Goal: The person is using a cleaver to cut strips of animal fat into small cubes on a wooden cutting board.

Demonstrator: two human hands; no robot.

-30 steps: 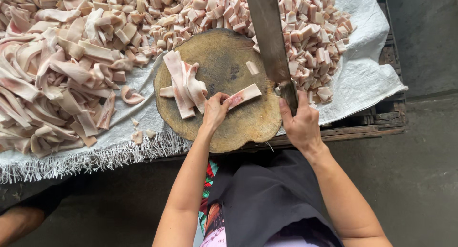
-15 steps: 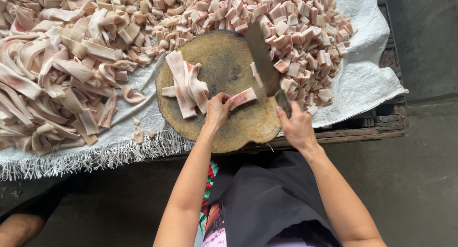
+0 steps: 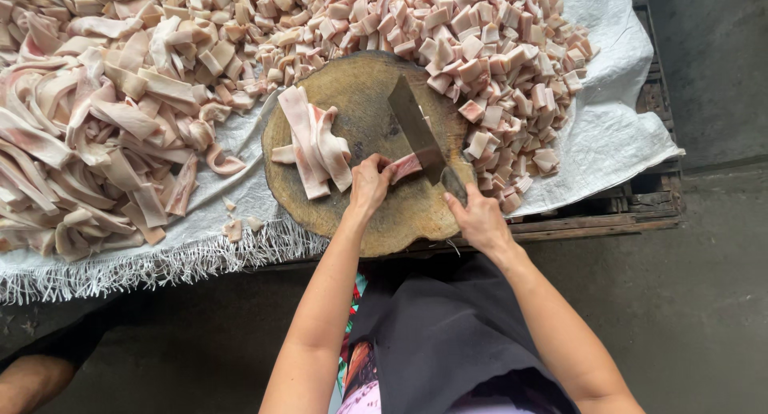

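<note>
A round wooden chopping block (image 3: pixel 364 102) lies on a white woven sheet (image 3: pixel 616 134). My left hand (image 3: pixel 370 182) pins a pink meat strip (image 3: pixel 406 167) to the block. My right hand (image 3: pixel 478 216) grips the handle of a cleaver (image 3: pixel 414 126), whose blade rests down on that strip just right of my fingers. A small stack of long strips (image 3: pixel 314 139) waits on the block's left side.
A big heap of long pale strips (image 3: pixel 88 142) covers the sheet on the left. Cut cubes (image 3: pixel 496 54) pile up behind and right of the block. The sheet lies on a wooden pallet (image 3: pixel 640 210) above a grey concrete floor. Another person's limb (image 3: pixel 28 382) shows at bottom left.
The cleaver, raised high over the cubes a second ago, has swung down and left onto the strip on the block. My left hand has stayed on the strip.
</note>
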